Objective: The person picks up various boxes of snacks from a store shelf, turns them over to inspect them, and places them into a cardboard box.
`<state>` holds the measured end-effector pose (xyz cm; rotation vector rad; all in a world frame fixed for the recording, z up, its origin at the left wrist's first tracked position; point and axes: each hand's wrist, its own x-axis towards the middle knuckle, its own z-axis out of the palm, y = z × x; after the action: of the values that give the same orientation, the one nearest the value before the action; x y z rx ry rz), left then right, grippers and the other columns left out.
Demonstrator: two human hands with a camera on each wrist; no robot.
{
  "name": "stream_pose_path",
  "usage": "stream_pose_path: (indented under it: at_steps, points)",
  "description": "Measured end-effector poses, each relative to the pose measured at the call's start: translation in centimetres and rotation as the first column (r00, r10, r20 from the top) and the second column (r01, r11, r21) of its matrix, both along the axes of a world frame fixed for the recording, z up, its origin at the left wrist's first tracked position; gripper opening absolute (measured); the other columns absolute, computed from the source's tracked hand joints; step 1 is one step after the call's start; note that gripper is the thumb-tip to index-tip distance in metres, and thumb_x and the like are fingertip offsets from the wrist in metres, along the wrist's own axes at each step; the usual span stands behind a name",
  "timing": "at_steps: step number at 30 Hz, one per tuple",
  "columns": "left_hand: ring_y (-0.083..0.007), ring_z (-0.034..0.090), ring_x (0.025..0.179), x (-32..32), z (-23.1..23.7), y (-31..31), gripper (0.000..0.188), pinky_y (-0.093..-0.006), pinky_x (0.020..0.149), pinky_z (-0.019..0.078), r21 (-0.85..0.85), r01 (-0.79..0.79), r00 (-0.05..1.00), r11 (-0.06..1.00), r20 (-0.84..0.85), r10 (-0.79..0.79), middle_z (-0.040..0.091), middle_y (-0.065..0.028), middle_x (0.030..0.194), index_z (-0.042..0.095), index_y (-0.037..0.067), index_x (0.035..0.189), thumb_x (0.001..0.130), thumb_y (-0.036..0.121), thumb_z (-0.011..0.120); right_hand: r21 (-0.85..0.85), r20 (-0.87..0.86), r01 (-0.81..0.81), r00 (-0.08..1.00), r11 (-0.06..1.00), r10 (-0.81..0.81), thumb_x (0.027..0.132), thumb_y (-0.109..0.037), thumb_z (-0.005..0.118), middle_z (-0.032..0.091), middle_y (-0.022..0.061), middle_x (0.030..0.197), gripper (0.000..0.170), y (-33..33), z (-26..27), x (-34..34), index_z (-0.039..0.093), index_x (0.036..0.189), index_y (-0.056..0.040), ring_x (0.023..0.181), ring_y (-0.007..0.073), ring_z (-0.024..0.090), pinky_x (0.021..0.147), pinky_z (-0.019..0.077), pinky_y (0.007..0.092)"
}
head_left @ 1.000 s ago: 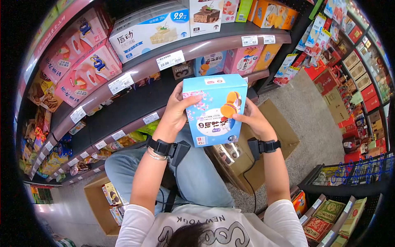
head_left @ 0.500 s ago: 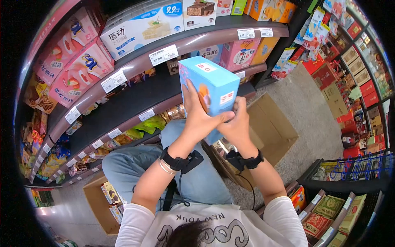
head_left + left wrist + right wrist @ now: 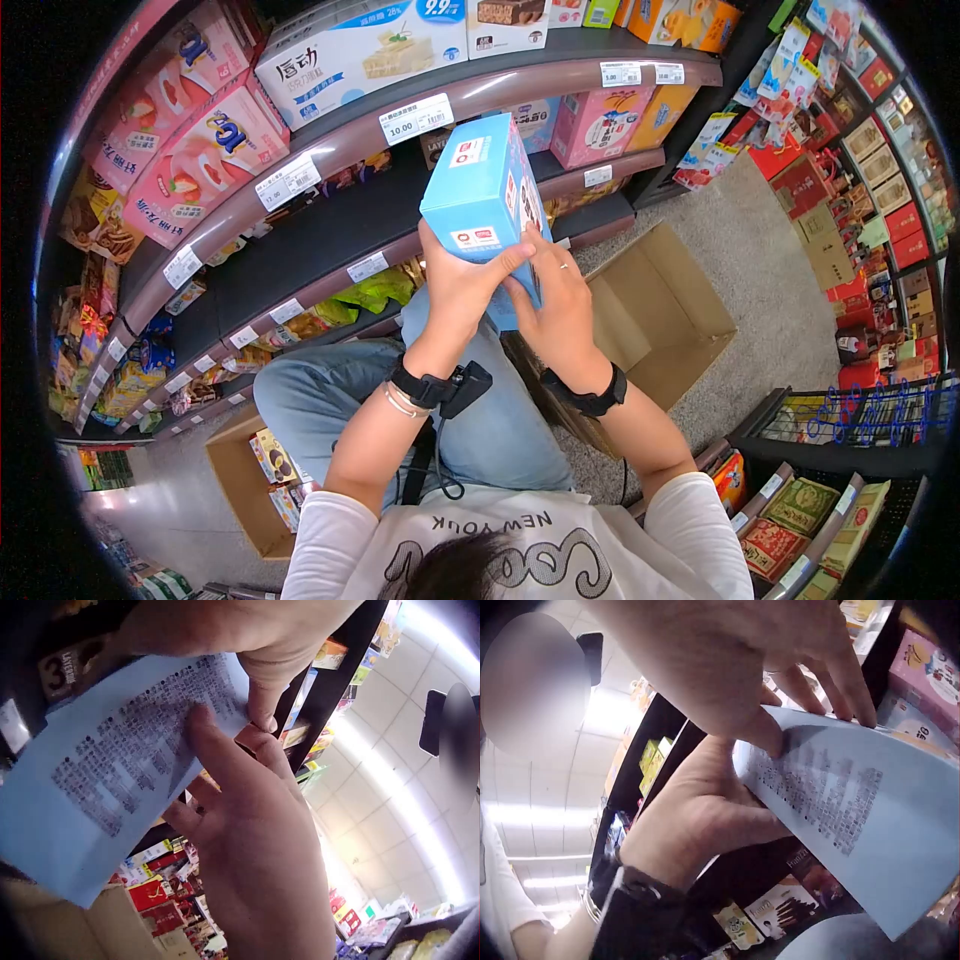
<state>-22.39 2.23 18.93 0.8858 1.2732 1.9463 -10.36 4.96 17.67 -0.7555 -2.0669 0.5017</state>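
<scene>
A light-blue snack box (image 3: pixel 465 190) is held up before the shelf, turned so its narrow sides face the head camera. My left hand (image 3: pixel 462 285) grips its near lower end, thumb across the side. On the right edge my right hand (image 3: pixel 558 300) holds it, a ring on one finger, the two thumbs close together. In the left wrist view a panel of small print on the box (image 3: pixel 97 780) shows, with my right thumb pressed on it. From the right wrist, my right fingers (image 3: pixel 810 686) lie over the box's top edge and my left hand (image 3: pixel 697 802) holds the near end.
An open cardboard carton (image 3: pixel 670 300) stands on the floor at right; another carton (image 3: pixel 235 490) at left holds several packages. Ahead, the tiered shelf (image 3: pixel 330 220) carries pink cake boxes (image 3: pixel 210 160), a white box (image 3: pixel 370 65) and price tags. A lower rack (image 3: pixel 790 520) stands at right behind.
The box has been turned from its printed front, past a corner view, to its narrow sides. Both hands have shifted their hold along it, and the right hand has come nearer the left.
</scene>
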Motion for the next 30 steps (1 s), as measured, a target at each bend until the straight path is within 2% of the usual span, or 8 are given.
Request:
stream_pose_path:
  at_steps: [4, 8, 11, 14, 17, 21, 27, 30]
  points:
    - [-0.0185, 0.056, 0.102, 0.3, 0.1, -0.2, 0.070, -0.0315, 0.087, 0.0475, -0.005, -0.158, 0.987, 0.987, 0.014, 0.158, 0.054, -0.0114, 0.113, 0.035, 0.000, 0.123, 0.070, 0.007, 0.080, 0.021, 0.028, -0.040, 0.999, 0.999, 0.039, 0.077, -0.008, 0.068, 0.054, 0.0206, 0.124, 0.047, -0.3, 0.7, 0.0, 0.053, 0.121, -0.0013, 0.110, 0.0421, 0.052, 0.093, 0.0433, 0.0447]
    - [-0.0165, 0.057, 0.101, -2.0, -0.2, 0.0, 0.052, -0.0315, 0.087, 0.0459, 0.022, -0.051, 0.982, 0.998, 0.182, 0.046, 0.058, -0.0099, 0.110, 0.046, 0.000, 0.117, 0.075, 0.007, 0.075, 0.063, 0.072, -0.205, 0.977, 0.977, 0.200, 0.078, -0.013, 0.069, 0.053, 0.0201, 0.126, 0.050, 2.0, 1.3, 1.1, 0.053, 0.123, -0.0013, 0.114, 0.0407, 0.050, 0.097, 0.0413, 0.0416]
    - [-0.0157, 0.057, 0.100, -2.9, 0.0, 0.1, 0.051, -0.0308, 0.087, 0.0454, 0.038, 0.036, 0.988, 0.999, 0.150, -0.041, 0.059, -0.0091, 0.109, 0.047, 0.000, 0.117, 0.074, 0.006, 0.075, -0.102, -0.025, -0.085, 0.996, 0.991, 0.083, 0.078, -0.017, 0.070, 0.052, 0.0208, 0.128, 0.057, 4.9, -0.8, 1.7, 0.049, 0.128, -0.0002, 0.116, 0.0351, 0.050, 0.100, 0.0385, 0.0389]
    - [-0.0174, 0.054, 0.106, -3.3, -0.8, 0.3, 0.047, -0.0312, 0.092, 0.0431, 0.051, 0.038, 0.963, 0.998, 0.264, -0.050, 0.056, -0.0115, 0.114, 0.047, 0.000, 0.117, 0.077, 0.008, 0.070, -0.490, -0.428, -0.334, 0.897, 0.805, 0.112, 0.078, -0.017, 0.074, 0.054, 0.0179, 0.125, 0.068, 8.1, -2.3, 2.3, 0.040, 0.133, 0.0039, 0.114, 0.0219, 0.051, 0.098, 0.0405, 0.0348]
    - [-0.0186, 0.052, 0.110, -4.0, -1.0, 0.2, 0.046, -0.0320, 0.094, 0.0419, 0.079, 0.146, 0.929, 0.986, 0.331, -0.164, 0.054, -0.0121, 0.118, 0.046, -0.001, 0.120, 0.081, 0.011, 0.066, -0.780, -0.414, -0.430, 0.899, 0.455, 0.140, 0.077, -0.015, 0.076, 0.054, 0.0139, 0.124, 0.070, 8.0, 0.7, 4.1, 0.039, 0.134, 0.0028, 0.113, 0.0190, 0.052, 0.096, 0.0422, 0.0333]
    - [-0.0184, 0.053, 0.110, -4.1, -0.6, 0.5, 0.046, -0.0317, 0.094, 0.0423, 0.059, 0.243, 0.909, 0.968, 0.333, -0.248, 0.055, -0.0114, 0.119, 0.044, -0.002, 0.126, 0.086, 0.016, 0.059, -0.688, -0.423, -0.442, 0.889, 0.575, 0.177, 0.075, -0.016, 0.078, 0.054, 0.0158, 0.123, 0.076, 7.6, 0.0, 4.8, 0.036, 0.135, 0.0025, 0.113, 0.0195, 0.052, 0.096, 0.0418, 0.0327]
    - [-0.0167, 0.055, 0.108, -3.8, -0.6, 0.6, 0.042, -0.0301, 0.093, 0.0429, 0.044, 0.264, 0.893, 0.963, 0.367, -0.262, 0.056, -0.0110, 0.118, 0.045, -0.001, 0.127, 0.089, 0.014, 0.054, -0.698, -0.381, -0.387, 0.913, 0.603, 0.145, 0.074, -0.016, 0.079, 0.053, 0.0184, 0.123, 0.078, 6.9, -0.4, 5.8, 0.034, 0.135, 0.0045, 0.113, 0.0227, 0.052, 0.096, 0.0420, 0.0348]
    - [-0.0191, 0.052, 0.114, -3.4, -0.7, 0.8, 0.044, -0.0341, 0.098, 0.0391, 0.014, 0.276, 0.915, 0.961, 0.301, -0.268, 0.055, -0.0098, 0.123, 0.047, 0.001, 0.126, 0.090, 0.026, 0.055, -0.697, -0.404, -0.397, 0.906, 0.597, 0.130, 0.073, -0.016, 0.080, 0.054, 0.0180, 0.122, 0.080, 7.0, -0.3, 6.3, 0.034, 0.135, 0.0040, 0.111, 0.0223, 0.053, 0.095, 0.0429, 0.0348]
